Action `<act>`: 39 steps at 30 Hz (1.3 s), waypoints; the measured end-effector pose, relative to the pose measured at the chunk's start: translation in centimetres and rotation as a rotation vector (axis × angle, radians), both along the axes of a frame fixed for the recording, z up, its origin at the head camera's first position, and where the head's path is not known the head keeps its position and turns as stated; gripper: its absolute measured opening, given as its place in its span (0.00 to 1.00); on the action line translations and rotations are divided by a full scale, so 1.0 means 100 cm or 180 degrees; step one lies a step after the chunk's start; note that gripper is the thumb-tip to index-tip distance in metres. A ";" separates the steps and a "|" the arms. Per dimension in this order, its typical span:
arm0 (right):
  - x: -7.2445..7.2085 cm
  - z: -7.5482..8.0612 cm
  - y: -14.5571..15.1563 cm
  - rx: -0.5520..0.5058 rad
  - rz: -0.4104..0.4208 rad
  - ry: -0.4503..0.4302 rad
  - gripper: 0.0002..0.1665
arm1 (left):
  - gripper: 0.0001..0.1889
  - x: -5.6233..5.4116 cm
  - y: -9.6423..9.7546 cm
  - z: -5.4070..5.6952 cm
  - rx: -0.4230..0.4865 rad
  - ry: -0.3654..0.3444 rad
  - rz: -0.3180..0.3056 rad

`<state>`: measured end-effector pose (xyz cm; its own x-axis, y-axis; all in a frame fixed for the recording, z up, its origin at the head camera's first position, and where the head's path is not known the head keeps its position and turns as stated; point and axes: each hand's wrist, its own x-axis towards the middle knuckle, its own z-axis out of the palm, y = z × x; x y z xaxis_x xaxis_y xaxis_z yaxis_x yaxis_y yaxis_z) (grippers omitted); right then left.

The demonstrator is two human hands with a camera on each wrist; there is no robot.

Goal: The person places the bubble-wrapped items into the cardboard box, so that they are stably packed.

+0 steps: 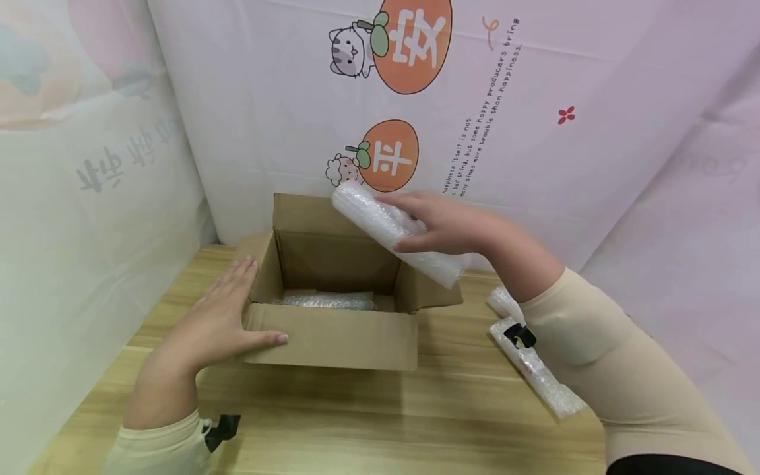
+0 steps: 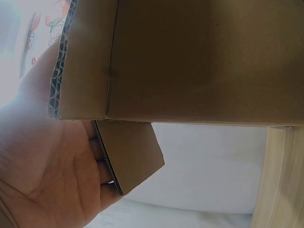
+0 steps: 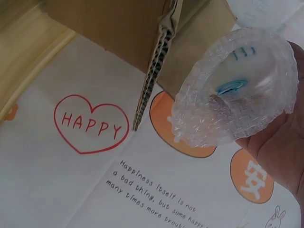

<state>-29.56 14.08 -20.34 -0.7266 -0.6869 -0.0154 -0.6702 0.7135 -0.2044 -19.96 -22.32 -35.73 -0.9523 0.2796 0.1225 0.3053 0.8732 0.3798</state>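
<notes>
A cardboard box (image 1: 338,336) stands on the table with its flaps folded outward. My left hand (image 1: 216,323) rests at the box's front left corner, thumb extended on the front flap and fingers straight along the left flap (image 2: 130,154). Above the box's right side, my right hand (image 1: 448,224) grips a bubble-wrapped roll (image 1: 377,218), held slanted. The roll's end (image 3: 237,85) shows clear wrap around something pale with blue marks, whose kind I cannot tell. Inside the box lies another bubble-wrapped package (image 1: 326,301), partly hidden by the front wall.
Right of the box, beside my right forearm, lie a long bubble-wrapped package (image 1: 543,376) and a smaller bubble-wrapped piece (image 1: 503,302), partly covered by the sleeve. A printed white cloth (image 1: 267,132) hangs behind the wooden table (image 1: 332,422) and along its sides.
</notes>
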 end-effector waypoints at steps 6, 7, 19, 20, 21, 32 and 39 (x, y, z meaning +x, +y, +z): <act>-0.002 -0.001 -0.023 0.0180 0.0121 -0.0016 0.46 | 0.71 -0.001 0.000 0.001 -0.0009 0.0015 -0.0007; -0.002 -0.001 -0.026 0.0205 0.0141 -0.0027 0.46 | 0.71 -0.001 0.000 0.001 -0.0013 0.0019 -0.0009; -0.009 -0.014 -0.065 0.0375 0.0414 -0.0209 0.46 | 0.71 -0.004 0.000 0.001 -0.0031 0.0017 -0.0009; -0.009 -0.015 -0.068 0.0427 0.0399 -0.0219 0.46 | 0.71 -0.004 0.000 0.001 -0.0026 0.0006 -0.0008; -0.010 -0.016 -0.071 0.0466 0.0391 -0.0241 0.46 | 0.71 -0.004 0.000 0.001 -0.0025 0.0002 -0.0009; -0.024 -0.029 -0.097 0.0772 0.0477 -0.0497 0.47 | 0.71 -0.004 -0.002 0.001 -0.0009 -0.0024 0.0001; -0.027 -0.041 -0.112 0.1006 0.0400 -0.0762 0.47 | 0.71 -0.005 -0.002 0.001 -0.0026 -0.0029 -0.0002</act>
<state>-32.27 2.86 -24.44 -0.5876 -0.7044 -0.3981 -0.7163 0.6817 -0.1489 -20.42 -22.53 -35.64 -0.9531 0.2812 0.1115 0.3024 0.8761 0.3754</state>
